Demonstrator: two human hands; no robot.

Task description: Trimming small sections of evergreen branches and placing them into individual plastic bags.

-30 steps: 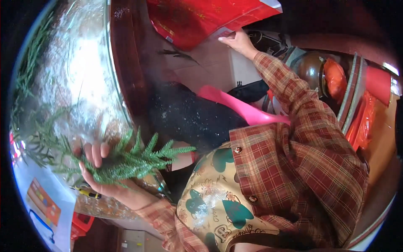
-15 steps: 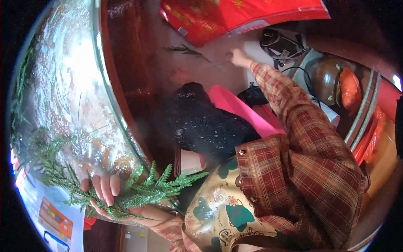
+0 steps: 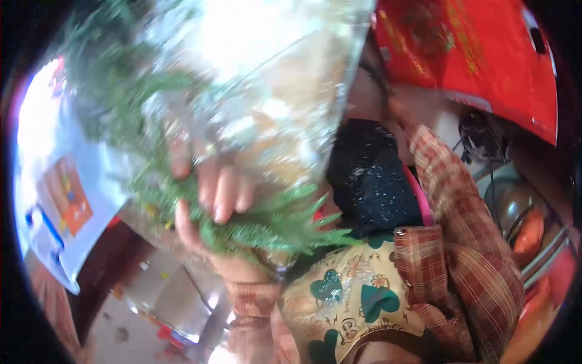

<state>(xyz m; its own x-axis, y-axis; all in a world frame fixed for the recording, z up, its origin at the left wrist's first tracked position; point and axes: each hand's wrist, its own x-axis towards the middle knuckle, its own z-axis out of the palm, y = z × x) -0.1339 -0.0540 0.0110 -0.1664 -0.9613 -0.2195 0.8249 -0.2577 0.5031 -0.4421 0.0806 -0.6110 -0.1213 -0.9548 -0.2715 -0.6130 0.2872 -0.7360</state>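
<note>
My left hand (image 3: 221, 191) is closed around a bunch of artificial pine sprigs (image 3: 267, 227) over the edge of a shiny glass tabletop (image 3: 285, 139). The feathery tips point right, toward my patterned apron (image 3: 345, 291). More greenery, smeared by motion, stretches up the left side of the glass. My right hand (image 3: 399, 110) is low, beyond my dark-clothed knee and close to a large red bag (image 3: 461, 48). Its fingers are blurred, and a dark thin shape lies near them; I cannot make out whether it is held.
A pale sheet with an orange picture (image 3: 73, 188) lies at the left. At the right are a dark round pot-like vessel (image 3: 512, 197), an orange-red plastic bag (image 3: 529, 233) and a black object (image 3: 479, 136). Something pink (image 3: 422, 197) shows beside my knee.
My view has swung, so the tabletop and red bag sit further right. My right hand has shifted from open floor beside a loose sprig toward the table's edge. The left keeps its hold.
</note>
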